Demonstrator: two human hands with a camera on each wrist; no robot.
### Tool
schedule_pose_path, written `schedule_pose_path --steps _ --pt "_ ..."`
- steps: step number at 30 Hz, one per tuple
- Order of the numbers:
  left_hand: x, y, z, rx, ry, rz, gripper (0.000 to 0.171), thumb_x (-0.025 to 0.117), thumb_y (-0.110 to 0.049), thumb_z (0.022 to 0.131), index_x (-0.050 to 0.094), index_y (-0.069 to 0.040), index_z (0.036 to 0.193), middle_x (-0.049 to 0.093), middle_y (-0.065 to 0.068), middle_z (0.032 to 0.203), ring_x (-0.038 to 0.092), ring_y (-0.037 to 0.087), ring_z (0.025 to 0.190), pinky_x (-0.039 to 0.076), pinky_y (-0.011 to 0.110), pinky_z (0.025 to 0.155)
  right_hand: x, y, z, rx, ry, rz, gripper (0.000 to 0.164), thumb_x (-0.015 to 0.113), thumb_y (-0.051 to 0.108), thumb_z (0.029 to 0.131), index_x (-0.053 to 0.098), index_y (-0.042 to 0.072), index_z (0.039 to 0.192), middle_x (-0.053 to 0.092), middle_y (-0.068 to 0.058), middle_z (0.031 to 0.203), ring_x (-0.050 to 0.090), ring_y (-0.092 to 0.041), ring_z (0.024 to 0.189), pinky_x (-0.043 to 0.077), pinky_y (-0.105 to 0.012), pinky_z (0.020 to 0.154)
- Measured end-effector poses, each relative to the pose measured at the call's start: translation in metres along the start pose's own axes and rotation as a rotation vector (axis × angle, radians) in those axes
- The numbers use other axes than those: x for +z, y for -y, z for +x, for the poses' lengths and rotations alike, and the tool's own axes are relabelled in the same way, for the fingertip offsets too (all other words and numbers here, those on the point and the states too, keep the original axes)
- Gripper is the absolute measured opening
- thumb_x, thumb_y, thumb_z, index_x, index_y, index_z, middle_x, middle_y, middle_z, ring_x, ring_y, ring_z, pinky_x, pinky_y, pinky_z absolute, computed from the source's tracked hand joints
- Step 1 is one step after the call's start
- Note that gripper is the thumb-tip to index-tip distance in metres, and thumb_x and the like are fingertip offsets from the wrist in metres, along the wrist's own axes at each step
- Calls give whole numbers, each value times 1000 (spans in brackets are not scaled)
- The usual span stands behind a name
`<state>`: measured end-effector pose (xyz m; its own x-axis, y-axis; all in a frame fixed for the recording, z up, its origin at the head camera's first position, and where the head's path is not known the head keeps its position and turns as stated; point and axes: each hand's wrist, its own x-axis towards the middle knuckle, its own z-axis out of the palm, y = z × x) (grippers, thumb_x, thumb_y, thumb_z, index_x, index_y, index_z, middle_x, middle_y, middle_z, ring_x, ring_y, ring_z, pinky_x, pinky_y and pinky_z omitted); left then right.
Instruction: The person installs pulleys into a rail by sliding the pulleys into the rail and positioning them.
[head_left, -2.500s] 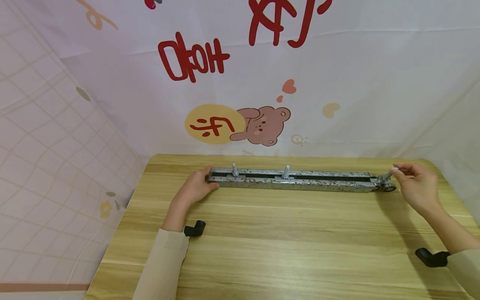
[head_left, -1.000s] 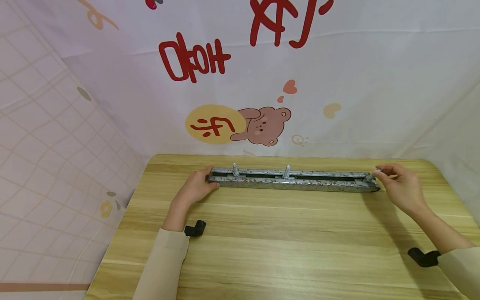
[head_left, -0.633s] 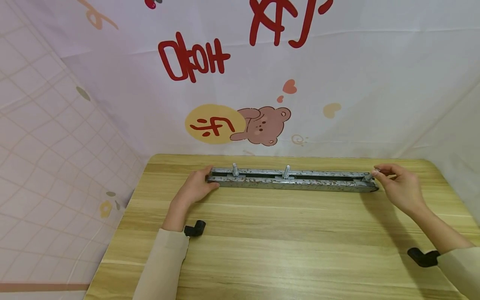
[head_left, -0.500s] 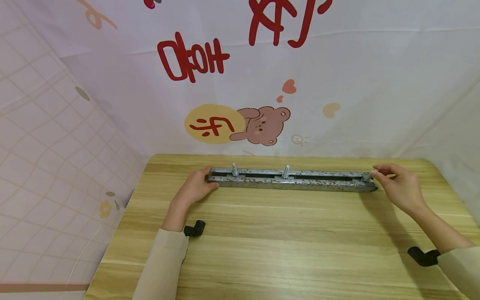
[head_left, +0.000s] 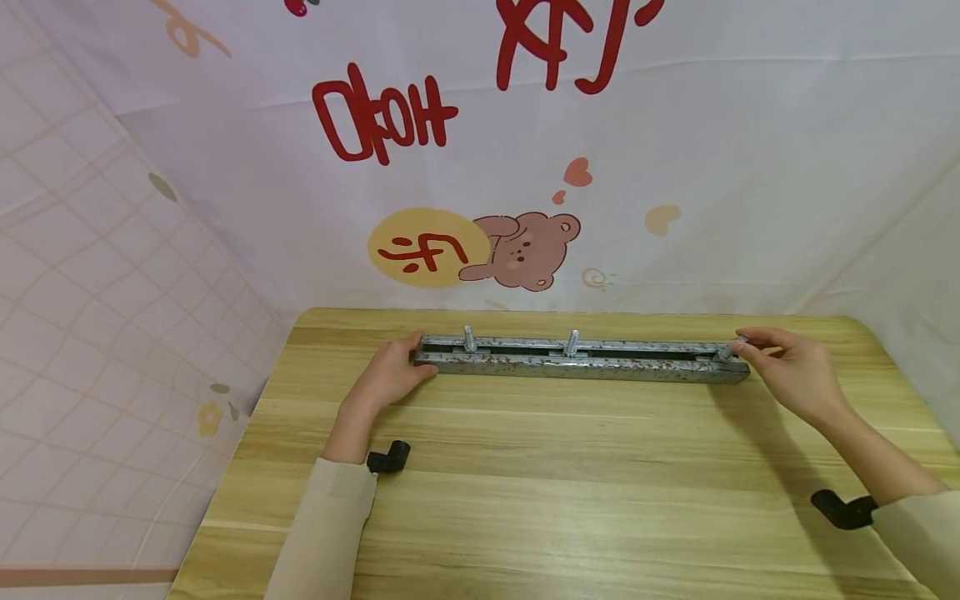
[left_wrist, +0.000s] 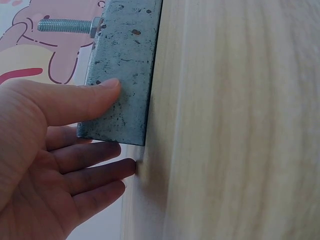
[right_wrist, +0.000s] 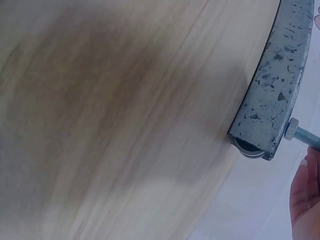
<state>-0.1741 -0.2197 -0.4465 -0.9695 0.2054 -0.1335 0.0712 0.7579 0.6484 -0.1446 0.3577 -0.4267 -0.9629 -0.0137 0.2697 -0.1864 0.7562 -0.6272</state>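
A long, scuffed metal channel rail (head_left: 637,368) lies along the back of the table, its slot facing up. My left hand (head_left: 388,372) holds its left end, thumb on the near face in the left wrist view. Two threaded bolts (head_left: 573,342) stand up from the slot at its left and middle. My right hand (head_left: 806,377) pinches the tip of a third bolt (right_wrist: 306,136) at the right end. Just inside that end, the right wrist view shows the rounded edge of a wheel (right_wrist: 248,150), with a nut (right_wrist: 291,129) at the bolt's base. The rest of the trolley is hidden inside.
A wood-grain table (head_left: 570,492) bears the rail. Close behind it rises a printed cloth backdrop (head_left: 712,150), with a gridded cloth (head_left: 97,275) at the left. Black angled pieces (head_left: 390,457) stick out by both sleeves.
My right hand has moved left with the third bolt. Its wheels, outside the rail's right end at first, are now within the channel. My left hand has stayed at the left end.
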Motion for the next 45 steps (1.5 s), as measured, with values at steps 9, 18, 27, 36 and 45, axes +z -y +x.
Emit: schedule_pose_path --steps 9,18,27,36,45 --pt "0 0 -1 -17 5 -9 77 76 -23 99 38 -2 162 54 24 151 63 29 108 49 45 92 1 6 1 25 37 13 37 69 26 104 73 -1 128 75 15 102 60 11 76 50 -22 54" --pt "0 -2 -2 -5 5 -17 77 76 -22 99 37 0 162 49 24 155 59 35 129 49 51 101 5 11 2 21 48 31 36 70 26 104 74 -1 127 76 12 103 61 9 77 51 -22 56" --pt "0 -2 -1 -6 10 -13 77 75 -22 99 37 0 162 48 25 156 53 38 137 47 53 105 6 17 3 21 61 28 36 69 25 104 74 -2 127 70 21 99 64 2 75 51 -25 54" --pt "-1 -1 -1 -10 14 -9 76 75 -22 100 36 -1 162 50 24 154 61 33 120 49 49 96 8 16 5 -9 54 -7 33 69 23 104 74 -2 125 77 -16 106 62 7 75 50 -23 53" --pt "-2 -1 -1 1 12 -2 76 75 -22 99 37 0 161 50 25 154 61 29 102 48 47 92 14 21 7 -52 50 -11 28 70 20 104 76 -1 121 75 -26 105 60 10 74 49 -22 54"
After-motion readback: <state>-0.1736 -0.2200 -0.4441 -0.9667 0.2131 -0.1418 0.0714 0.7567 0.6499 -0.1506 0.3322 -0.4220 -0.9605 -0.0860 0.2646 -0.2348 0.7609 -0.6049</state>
